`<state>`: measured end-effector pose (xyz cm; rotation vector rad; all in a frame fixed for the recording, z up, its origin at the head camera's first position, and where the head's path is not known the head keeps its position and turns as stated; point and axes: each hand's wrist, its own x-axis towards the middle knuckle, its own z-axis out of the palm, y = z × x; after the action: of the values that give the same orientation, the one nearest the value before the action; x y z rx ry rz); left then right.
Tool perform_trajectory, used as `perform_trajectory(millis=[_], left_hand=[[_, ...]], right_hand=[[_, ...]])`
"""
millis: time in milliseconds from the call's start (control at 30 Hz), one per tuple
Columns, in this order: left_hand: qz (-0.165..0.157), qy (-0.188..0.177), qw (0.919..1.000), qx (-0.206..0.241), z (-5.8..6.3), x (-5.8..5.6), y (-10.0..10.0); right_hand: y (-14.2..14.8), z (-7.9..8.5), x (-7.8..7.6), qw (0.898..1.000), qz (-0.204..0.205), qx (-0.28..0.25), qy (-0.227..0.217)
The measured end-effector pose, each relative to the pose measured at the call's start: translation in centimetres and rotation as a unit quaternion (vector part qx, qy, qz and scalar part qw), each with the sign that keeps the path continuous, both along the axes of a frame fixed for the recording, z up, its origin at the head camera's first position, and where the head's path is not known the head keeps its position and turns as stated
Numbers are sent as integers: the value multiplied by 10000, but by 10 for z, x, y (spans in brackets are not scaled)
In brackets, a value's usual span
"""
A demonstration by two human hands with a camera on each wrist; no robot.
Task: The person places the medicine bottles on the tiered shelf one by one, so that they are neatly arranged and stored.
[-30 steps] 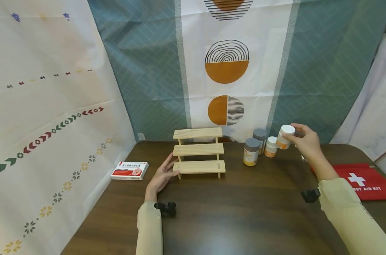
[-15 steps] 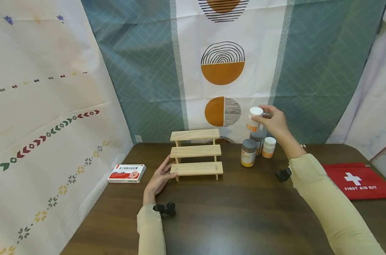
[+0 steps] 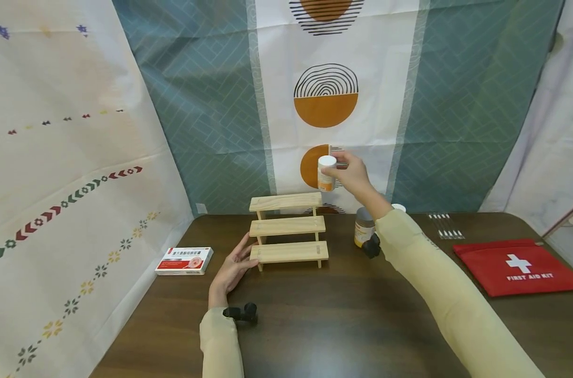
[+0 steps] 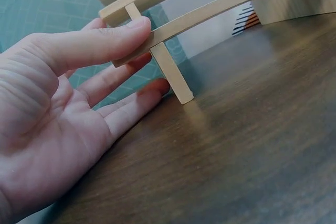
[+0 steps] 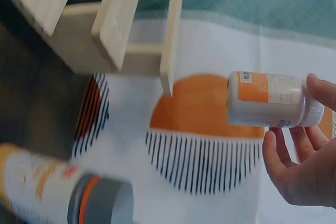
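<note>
My right hand [image 3: 356,177] holds a white pill bottle [image 3: 326,178] with an orange-and-white label by its lid, between thumb and fingers. The bottle is upright in the air, just right of and above the top tier of a three-tier wooden display stand [image 3: 288,253]. In the right wrist view, the bottle [image 5: 265,102] is apart from the tiers [image 5: 170,35]. At the stand's left end, my left hand [image 3: 230,269] grips the lowest tier. Its thumb lies on top in the left wrist view, with fingers [image 4: 126,111] beneath and beside the stand's leg [image 4: 172,74].
A grey-lidded bottle [image 3: 363,227] stands right of the stand, partly covered by my right sleeve. A white lid [image 3: 398,207] shows behind that sleeve. Several cotton swabs [image 3: 446,226] and a red first aid pouch [image 3: 518,278] lie on the right, a medicine box [image 3: 184,261] on the left.
The right hand has carried the white pill bottle left and up, from beside the other bottles to near the top tier. The left hand keeps its hold on the stand.
</note>
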<state>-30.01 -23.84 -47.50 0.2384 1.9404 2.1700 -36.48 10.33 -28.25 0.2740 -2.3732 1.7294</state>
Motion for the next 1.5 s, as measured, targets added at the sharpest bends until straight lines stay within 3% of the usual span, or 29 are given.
perform_trajectory(millis=[233, 800, 1033, 1233, 1500], left_hand=[[18, 99, 9999, 94, -1, -1, 1], [124, -44, 9999, -15, -2, 3, -3], [128, -29, 9999, -54, -1, 3, 0], [198, -59, 9998, -8, -1, 4, 2], [171, -47, 9998, -100, -1, 2, 0]], right_hand=[[-42, -6, -13, 9998, 84, -120, -94], [-138, -26, -21, 9986, 462, 246, -95], [-151, -41, -25, 9990, 367, 232, -123], [-150, -45, -23, 9988, 456, 136, -81], [-143, -39, -26, 9922, 946, 791, -153]])
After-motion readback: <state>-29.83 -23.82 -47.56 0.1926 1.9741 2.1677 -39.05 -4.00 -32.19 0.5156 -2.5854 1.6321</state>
